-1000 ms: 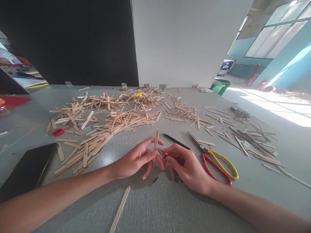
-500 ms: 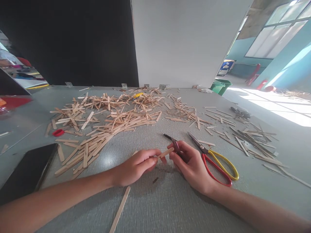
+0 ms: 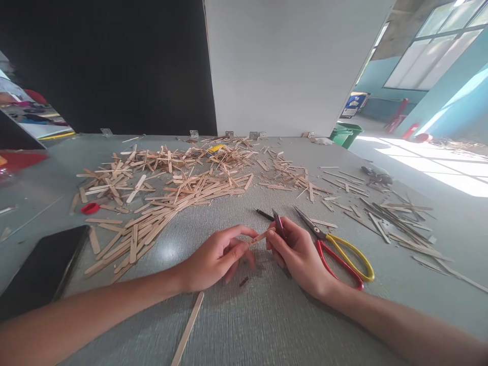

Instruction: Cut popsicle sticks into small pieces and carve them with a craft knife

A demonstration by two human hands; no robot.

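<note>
My left hand [image 3: 215, 256] pinches a short wooden craft stick [image 3: 261, 237] between thumb and fingers, holding it nearly level just above the grey table [image 3: 267, 315]. My right hand [image 3: 299, 254] is closed on a small dark-bladed tool [image 3: 278, 224] that points up and away, and its fingers meet the stick's right end. A thin black rod [image 3: 265, 214] lies on the table just beyond both hands. Red and yellow scissors [image 3: 335, 249] lie right beside my right hand.
A big heap of wooden sticks [image 3: 179, 188] covers the middle and left of the table. Darker strips and offcuts [image 3: 392, 218] lie at the right. A black phone [image 3: 41, 269] lies at the left edge, a red ring [image 3: 90, 208] beyond it, one long stick [image 3: 188, 328] near me.
The stick stood upright in my left hand a second ago; it now lies nearly level between both hands. My right hand has lifted the dark tool's tip up beside the stick's end.
</note>
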